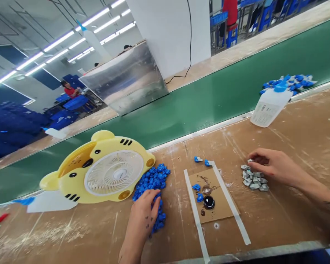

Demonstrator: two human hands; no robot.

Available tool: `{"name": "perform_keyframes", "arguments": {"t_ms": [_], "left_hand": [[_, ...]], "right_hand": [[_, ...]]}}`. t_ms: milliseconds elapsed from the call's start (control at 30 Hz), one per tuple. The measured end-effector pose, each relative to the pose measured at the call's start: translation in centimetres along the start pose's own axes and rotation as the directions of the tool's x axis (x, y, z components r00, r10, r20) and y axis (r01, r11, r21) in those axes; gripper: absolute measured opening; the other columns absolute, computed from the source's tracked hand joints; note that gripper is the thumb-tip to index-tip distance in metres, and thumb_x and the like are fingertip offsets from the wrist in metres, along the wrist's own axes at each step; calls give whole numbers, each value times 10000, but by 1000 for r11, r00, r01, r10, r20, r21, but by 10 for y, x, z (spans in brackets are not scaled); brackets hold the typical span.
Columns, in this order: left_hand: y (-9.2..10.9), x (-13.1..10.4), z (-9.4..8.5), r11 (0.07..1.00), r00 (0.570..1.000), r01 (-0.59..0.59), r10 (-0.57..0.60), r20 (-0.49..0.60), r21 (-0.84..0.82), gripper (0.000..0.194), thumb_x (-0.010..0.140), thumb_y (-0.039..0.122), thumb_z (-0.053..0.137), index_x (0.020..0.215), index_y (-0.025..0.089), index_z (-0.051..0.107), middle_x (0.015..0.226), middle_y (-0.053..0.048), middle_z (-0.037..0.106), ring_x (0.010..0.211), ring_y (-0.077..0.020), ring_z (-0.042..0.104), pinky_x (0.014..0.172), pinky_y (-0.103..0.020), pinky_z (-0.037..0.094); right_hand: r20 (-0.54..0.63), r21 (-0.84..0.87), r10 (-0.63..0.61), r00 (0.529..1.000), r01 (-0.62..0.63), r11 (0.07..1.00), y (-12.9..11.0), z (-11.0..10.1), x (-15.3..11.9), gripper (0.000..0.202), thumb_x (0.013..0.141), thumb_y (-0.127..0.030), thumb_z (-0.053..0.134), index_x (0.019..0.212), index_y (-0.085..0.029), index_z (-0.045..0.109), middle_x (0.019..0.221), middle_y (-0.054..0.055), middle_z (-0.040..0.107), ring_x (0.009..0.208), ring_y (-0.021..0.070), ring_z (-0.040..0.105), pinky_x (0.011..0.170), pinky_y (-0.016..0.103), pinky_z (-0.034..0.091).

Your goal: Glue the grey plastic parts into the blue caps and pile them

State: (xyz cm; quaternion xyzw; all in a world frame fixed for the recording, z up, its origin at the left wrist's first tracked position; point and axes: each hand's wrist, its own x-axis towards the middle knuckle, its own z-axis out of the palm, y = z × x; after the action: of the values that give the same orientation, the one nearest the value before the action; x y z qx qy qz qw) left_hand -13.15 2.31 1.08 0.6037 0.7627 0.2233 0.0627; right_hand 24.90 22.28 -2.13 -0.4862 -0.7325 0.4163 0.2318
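My left hand point(146, 208) rests at the pile of small blue pieces point(154, 179), fingers bent down onto it; whether a piece is between them is hidden. At the small pile of grey-white pieces point(254, 180), my right hand point(266, 163) has its thumb and index finger pinched on one grey piece point(250, 160). Between the hands lies a cardboard sheet point(222, 205) held by white tape strips, with a black round blob point(209, 202) and two blue pieces point(200, 197) on it. Two blue-and-grey pieces point(198, 159) lie just beyond the cardboard.
A yellow animal-shaped fan point(112, 146) stands left of the blue pile. White bottles with blue caps stand at right point(269, 108) and lie at left point(52, 203). A green belt point(192, 104) runs behind, with blue-and-grey pieces point(297, 83). Farther off, a person point(68, 90) sits.
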Motion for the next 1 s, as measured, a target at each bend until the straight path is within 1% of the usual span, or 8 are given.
{"name": "perform_keyframes", "arguments": {"t_ms": [67,167,333,533,633,800,900,1000], "left_hand": [[-9,-25,-3,981,995,-100,99,12,165,265,859,208,506,927,247,758,881,-50,784,759,-219,752,666,-314,599],[-10,-47,8,919,975,-223,203,94,324,300,882,128,472,972,224,743,938,-67,776,785,-208,754,683,-303,612],[-2,-61,14,846,953,-304,278,125,437,268,893,118,492,1020,197,715,991,-98,741,881,-239,730,717,-338,620],[-5,-63,13,774,915,-398,375,151,493,279,881,44,480,905,201,710,841,-63,713,711,-208,686,608,-304,591],[-4,-60,24,812,915,-384,399,62,439,334,906,28,431,819,213,694,810,-56,727,694,-195,690,630,-296,592],[9,-65,40,920,928,-331,358,-103,210,312,977,138,423,885,222,708,820,-56,763,751,-186,743,696,-267,605],[21,-71,49,953,949,-296,301,-92,70,323,987,181,421,894,237,726,828,-52,763,728,-175,748,671,-247,599],[31,-73,54,985,986,-167,166,-29,-36,305,959,189,441,941,233,742,803,-47,734,656,-173,728,584,-242,581]], "right_hand": [[21,202,62,998,-65,977,-11,4,-8,520,672,-711,727,815,-211,710,737,73,727,666,236,677,584,321,548],[46,365,55,997,-68,928,-38,17,-21,587,620,-773,765,778,-210,715,820,85,732,701,220,680,601,303,574],[71,451,-39,997,3,892,-67,37,-37,535,675,-735,761,721,-204,710,792,72,698,701,186,664,664,283,598],[134,487,-29,991,-40,872,-63,53,-47,509,698,-701,762,772,-200,716,812,73,698,716,190,663,674,289,589],[157,493,-16,987,-65,868,-62,60,-51,519,704,-700,752,835,-199,727,853,78,707,755,199,670,680,292,581],[198,510,-36,980,-72,857,-63,68,-54,425,749,-602,742,854,-191,716,834,55,690,704,175,639,649,283,555],[192,498,-56,980,-48,866,-63,71,-56,357,767,-539,731,838,-189,717,854,56,687,728,176,636,679,288,551],[204,484,-68,977,-40,874,-62,76,-56,304,774,-487,725,829,-188,723,885,62,688,763,179,637,705,287,550]]}}
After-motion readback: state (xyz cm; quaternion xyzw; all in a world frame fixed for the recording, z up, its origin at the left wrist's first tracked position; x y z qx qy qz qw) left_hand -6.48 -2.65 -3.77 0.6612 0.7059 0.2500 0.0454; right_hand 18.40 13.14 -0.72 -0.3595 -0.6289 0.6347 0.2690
